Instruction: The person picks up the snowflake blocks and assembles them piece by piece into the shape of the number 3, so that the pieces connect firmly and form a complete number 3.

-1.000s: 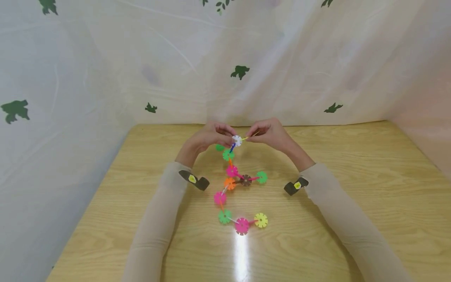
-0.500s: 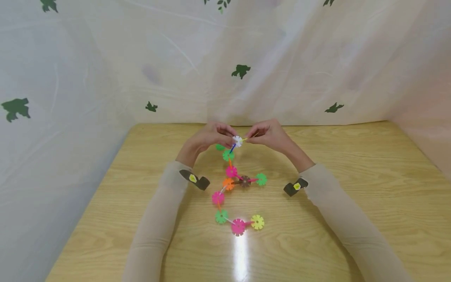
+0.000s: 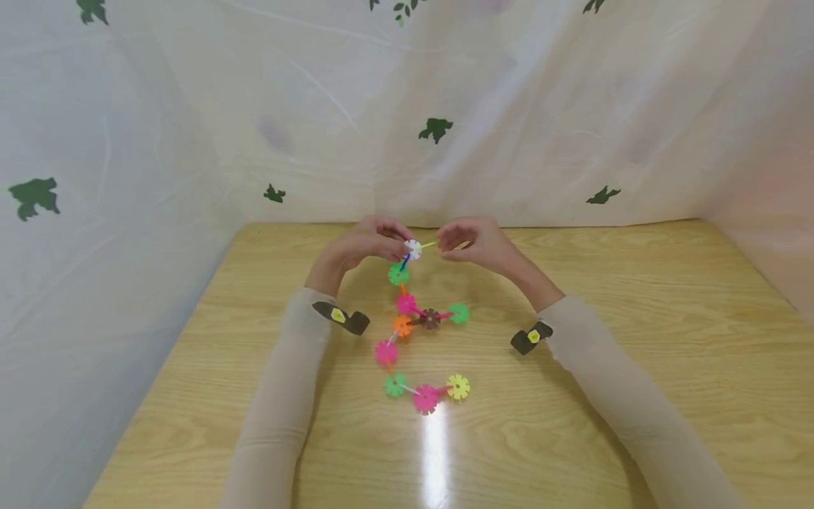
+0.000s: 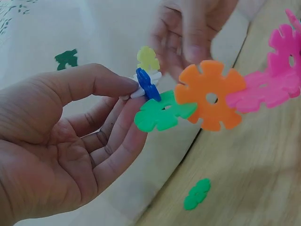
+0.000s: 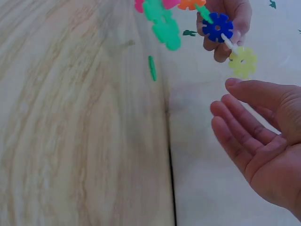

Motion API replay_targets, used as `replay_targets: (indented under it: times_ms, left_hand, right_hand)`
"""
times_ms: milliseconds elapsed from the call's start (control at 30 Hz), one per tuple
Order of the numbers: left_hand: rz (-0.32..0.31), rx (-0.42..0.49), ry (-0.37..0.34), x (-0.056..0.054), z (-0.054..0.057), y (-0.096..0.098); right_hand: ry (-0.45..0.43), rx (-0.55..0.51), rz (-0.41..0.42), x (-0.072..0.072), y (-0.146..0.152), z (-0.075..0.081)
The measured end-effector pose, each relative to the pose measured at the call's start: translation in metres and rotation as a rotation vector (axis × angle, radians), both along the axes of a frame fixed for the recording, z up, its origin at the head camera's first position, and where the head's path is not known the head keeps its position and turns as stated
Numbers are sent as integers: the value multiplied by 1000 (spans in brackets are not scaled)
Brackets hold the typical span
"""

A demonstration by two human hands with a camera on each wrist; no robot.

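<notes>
My left hand (image 3: 365,244) pinches the white notched disc (image 3: 413,249) at the far end of a chain of interlocking plastic snowflake discs. A yellow disc (image 4: 148,58) is slotted into the white one and sticks out toward my right hand (image 3: 475,244). That right hand holds nothing; in the right wrist view its fingers are relaxed, a small gap away from the yellow disc (image 5: 243,61). Blue (image 5: 217,27), green (image 4: 164,113) and orange (image 4: 211,95) discs follow along the chain. Further down come pink, brown and green ones, ending in another yellow disc (image 3: 458,387).
A loose green disc (image 4: 197,194) lies on the wooden table (image 3: 604,396), near its far edge. Behind that edge hangs a pale curtain (image 3: 331,141) with green leaf shapes. A bright light reflection crosses the tabletop in front of the chain.
My right hand has let go of the yellow disc, which stays in the white disc. The left hand has shifted slightly left, carrying the chain along.
</notes>
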State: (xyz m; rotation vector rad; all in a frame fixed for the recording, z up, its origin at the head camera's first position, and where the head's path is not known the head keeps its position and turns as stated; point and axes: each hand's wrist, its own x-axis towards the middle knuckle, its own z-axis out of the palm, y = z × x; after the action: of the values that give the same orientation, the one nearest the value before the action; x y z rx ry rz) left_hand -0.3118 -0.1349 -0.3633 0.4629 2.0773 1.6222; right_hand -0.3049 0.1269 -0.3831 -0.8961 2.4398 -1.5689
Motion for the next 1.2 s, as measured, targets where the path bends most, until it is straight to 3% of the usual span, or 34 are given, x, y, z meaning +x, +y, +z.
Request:
replay_targets:
  times_ms: [333,500,933,1200]
  left_hand:
    - [60,-36,1,-3,11,-21]
    - [56,-45,4,-3,11,-26]
    - [50,-47,11,-3,10,-26]
    - [51,-47,10,-4,6,-23]
  right_hand:
    - [-160,183,161,-27,-24,-14]
    - [-111,310,210,-39,-40,-20]
    - [4,428,346,-51,-60,-24]
    - [-14,400,309,-49,-52,-24]
